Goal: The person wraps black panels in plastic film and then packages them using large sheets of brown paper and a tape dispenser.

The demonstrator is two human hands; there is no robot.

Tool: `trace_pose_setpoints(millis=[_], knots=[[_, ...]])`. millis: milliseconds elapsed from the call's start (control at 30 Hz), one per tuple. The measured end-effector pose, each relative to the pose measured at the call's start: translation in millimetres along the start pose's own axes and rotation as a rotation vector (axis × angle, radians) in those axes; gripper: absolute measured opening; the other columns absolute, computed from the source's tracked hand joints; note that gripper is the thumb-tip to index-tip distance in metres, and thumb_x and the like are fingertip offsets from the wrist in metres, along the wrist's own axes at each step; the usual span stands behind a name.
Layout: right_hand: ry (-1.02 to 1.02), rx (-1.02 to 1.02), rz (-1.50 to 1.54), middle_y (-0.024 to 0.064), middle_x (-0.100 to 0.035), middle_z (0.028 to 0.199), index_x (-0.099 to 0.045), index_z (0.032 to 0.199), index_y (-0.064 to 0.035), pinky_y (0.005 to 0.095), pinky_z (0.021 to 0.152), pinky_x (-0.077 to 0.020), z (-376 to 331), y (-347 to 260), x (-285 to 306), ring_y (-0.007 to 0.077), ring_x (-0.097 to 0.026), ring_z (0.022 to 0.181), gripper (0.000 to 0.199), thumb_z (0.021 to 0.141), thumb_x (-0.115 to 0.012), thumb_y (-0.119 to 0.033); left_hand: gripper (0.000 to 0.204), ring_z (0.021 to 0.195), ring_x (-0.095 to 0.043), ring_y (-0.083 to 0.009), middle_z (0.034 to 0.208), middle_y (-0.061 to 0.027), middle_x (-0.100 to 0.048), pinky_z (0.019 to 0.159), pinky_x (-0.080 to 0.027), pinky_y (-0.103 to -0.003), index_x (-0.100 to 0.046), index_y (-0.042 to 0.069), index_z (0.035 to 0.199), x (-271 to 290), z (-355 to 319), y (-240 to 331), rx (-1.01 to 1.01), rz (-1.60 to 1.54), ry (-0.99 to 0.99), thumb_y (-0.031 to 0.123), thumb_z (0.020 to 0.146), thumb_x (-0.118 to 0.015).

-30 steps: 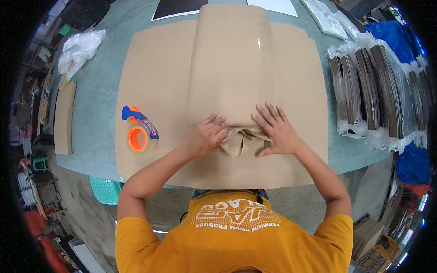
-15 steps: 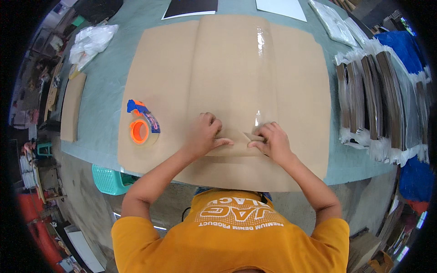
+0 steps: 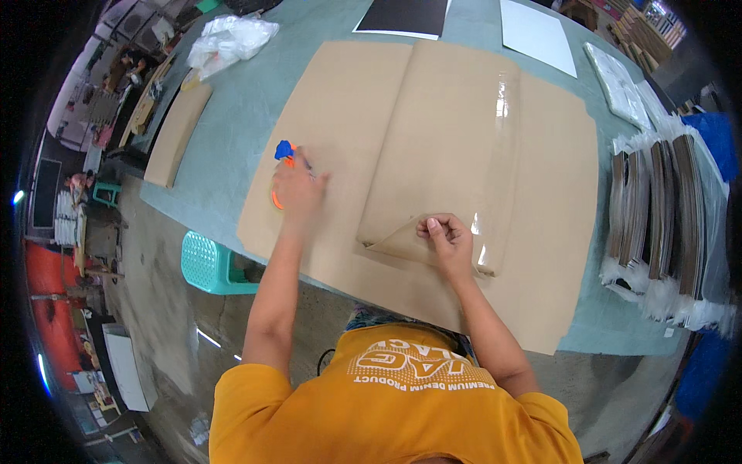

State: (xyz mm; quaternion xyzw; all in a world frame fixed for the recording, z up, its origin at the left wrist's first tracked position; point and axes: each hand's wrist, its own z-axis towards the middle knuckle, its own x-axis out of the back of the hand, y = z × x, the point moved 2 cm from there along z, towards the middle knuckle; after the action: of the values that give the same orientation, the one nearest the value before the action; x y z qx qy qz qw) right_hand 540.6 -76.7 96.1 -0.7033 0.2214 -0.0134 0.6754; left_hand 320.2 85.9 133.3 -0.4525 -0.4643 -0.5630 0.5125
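Note:
A flat parcel wrapped in brown paper lies on a larger brown paper sheet, with a glossy strip of clear tape along its right side. My right hand presses down the folded paper flap at the parcel's near end. My left hand rests over an orange and blue tape dispenser at the sheet's left edge, its fingers curled around it.
The sheet lies on a grey-green table. A row of plastic-wrapped flat packs stands at the right. A brown board and crumpled plastic lie at the left. Black and white sheets lie at the far edge. A teal stool stands below.
My left hand left the folded flap and moved left onto the tape dispenser. My right hand stayed pressing the flap. The view shifted.

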Motion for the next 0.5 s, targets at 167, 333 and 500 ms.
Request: trace_pose_setpoints(millis=[167,333,500], knots=[[-0.055,-0.027,0.216,0.0116,-0.060,0.089,-0.055,0.094,0.0059,0.0292,0.074,-0.0501,3,-7,-1,0.0174,-0.059,0.082,0.020,0.086,-0.053,-0.013,0.063,0.086,-0.053,-0.0343,0.111,-0.0232,-0.046,0.076,-0.046,-0.037,-0.031,0.007,0.130,13,34,-20,0.144,-0.471,-0.156,0.009,0.071,-0.054],[0.108,0.035,0.463,0.0144,-0.059,0.095,-0.052,0.103,0.0053,0.0326,0.076,-0.0494,6,-6,12,0.0222,-0.059,0.087,0.039,0.090,-0.045,-0.031,0.052,0.080,-0.059,-0.0259,0.096,-0.0196,-0.056,0.068,-0.048,-0.035,-0.037,0.012,0.128,118,2,107,-0.831,-0.692,-0.361,0.010,0.079,-0.053],[0.188,0.071,0.882,0.0131,-0.059,0.093,-0.053,0.102,0.0025,0.0326,0.073,-0.0508,-3,5,28,0.0219,-0.060,0.084,0.048,0.089,-0.037,-0.041,0.036,0.071,-0.055,-0.0287,0.078,-0.0143,-0.051,0.060,-0.047,-0.035,-0.048,0.026,0.120,116,-55,148,-1.423,-0.400,-0.571,0.022,0.085,-0.051]])
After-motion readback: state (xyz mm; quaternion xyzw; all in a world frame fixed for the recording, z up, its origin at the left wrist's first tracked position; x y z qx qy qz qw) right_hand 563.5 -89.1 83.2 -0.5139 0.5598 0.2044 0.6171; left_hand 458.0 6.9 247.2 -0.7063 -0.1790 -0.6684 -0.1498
